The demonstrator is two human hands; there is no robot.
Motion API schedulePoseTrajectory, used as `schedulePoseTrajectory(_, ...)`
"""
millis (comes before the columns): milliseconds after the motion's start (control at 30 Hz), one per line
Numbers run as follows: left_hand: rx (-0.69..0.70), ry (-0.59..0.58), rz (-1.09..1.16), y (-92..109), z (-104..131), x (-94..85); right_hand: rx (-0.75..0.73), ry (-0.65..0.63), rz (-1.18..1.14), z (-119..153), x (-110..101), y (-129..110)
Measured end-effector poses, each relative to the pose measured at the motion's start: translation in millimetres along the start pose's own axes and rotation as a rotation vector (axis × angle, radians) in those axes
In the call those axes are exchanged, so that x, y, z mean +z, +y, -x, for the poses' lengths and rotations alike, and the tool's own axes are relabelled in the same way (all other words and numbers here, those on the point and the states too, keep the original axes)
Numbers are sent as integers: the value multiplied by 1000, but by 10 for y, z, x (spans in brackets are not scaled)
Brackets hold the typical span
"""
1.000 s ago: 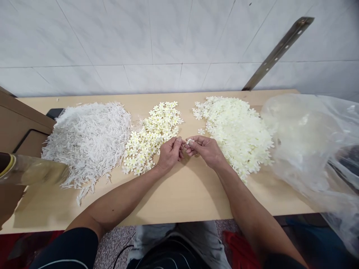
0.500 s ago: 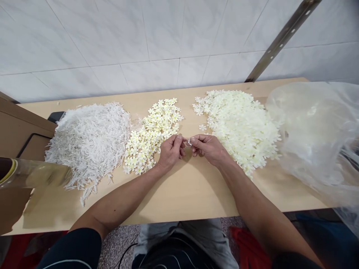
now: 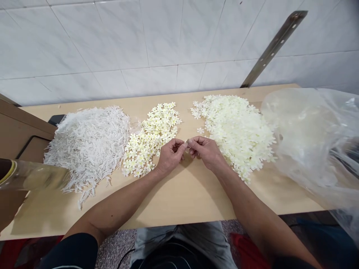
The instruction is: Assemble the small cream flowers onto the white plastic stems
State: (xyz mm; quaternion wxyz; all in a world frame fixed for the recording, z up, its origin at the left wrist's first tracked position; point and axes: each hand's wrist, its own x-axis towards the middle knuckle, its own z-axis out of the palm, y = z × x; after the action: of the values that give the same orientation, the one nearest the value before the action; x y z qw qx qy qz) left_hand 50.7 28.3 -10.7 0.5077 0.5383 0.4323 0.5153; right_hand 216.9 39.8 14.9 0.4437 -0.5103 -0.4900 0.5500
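My left hand (image 3: pixel 171 154) and my right hand (image 3: pixel 204 150) meet fingertip to fingertip above the table, both closed in a pinch. Whatever lies between the fingertips is covered by them and too small to name. Just left of my left hand spreads a pile of small artificial flowers with yellow centres (image 3: pixel 153 138). Beside my right hand is a larger heap of pale cream flower pieces (image 3: pixel 238 130). Farther left lies a mound of thin white plastic stem-like pieces (image 3: pixel 89 138).
A clear plastic bag (image 3: pixel 308 138) covers the table's right end. On the left are a clear bottle-like container (image 3: pixel 42 175) and a brown cardboard box (image 3: pixel 22 130). A slotted metal bar (image 3: pixel 273 48) leans out before the tiled wall (image 3: pixel 117 41) behind the table (image 3: pixel 179 201).
My fingertips have drawn together, and the small white bit that showed at my right fingers is now hidden. The whole view has shifted slightly as my head moved.
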Motion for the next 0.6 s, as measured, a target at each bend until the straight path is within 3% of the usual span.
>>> schedulePoseTrajectory(300, -31, 8, 25, 5, -8, 1, 81, -83, -95, 7, 8, -16)
schedulePoseTrajectory(600, -27, -3, -12, -38, -7, -10, 49, -135, 91, 17, -65, -50)
